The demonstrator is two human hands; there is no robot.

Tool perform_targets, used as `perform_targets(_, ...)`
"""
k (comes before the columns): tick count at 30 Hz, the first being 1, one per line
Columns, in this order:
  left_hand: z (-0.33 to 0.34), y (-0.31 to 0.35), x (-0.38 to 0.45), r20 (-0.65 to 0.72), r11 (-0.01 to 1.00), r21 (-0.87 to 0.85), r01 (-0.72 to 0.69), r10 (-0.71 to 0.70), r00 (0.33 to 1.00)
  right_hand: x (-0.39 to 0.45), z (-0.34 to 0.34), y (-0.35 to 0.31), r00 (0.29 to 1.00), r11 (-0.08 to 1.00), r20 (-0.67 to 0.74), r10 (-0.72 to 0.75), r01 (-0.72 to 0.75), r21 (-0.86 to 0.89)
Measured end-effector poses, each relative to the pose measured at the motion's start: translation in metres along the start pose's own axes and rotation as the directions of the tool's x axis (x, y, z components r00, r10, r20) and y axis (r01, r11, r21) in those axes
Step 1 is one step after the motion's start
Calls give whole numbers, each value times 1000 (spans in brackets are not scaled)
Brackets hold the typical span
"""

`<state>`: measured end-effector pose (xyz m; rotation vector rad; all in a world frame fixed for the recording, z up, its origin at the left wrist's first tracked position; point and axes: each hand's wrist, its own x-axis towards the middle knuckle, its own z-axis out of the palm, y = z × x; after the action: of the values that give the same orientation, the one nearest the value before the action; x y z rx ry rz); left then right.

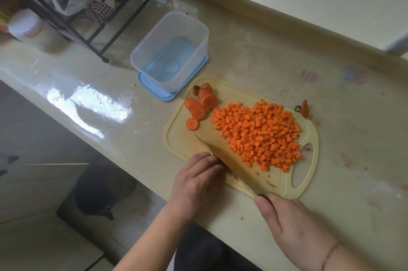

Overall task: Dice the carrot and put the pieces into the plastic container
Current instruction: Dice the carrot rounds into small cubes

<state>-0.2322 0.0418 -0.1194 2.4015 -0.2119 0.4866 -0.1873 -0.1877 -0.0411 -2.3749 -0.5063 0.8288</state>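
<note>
- The right hand [287,222] gripped the dark-handled kitchen knife [223,163], its blade lying across the pale yellow plastic cutting board [284,184].
- The left hand [198,180], fingers curled, rested against the blade; I could not tell whether it held anything.
- A heap of orange diced carrot pieces [258,136] lay on the board, with round carrot slices [199,105] at its far-left corner.
- The clear plastic container [170,49] stood on a blue lid just beyond the board.

The surface [254,67] looks like polished stone, glossy enough to mirror window light. The plastic container [141,58] is translucent and frosted, standing on a smooth blue plastic lid [154,91]. The cutting board [309,133] is matt cream plastic. The rack [88,34] is dark metal.
</note>
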Motion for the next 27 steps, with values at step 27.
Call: perform_targets(27, -15, 14, 17, -264, 746, -345, 570, -659, 704, 7, -16, 4, 997, 990, 44, -58, 52, 132)
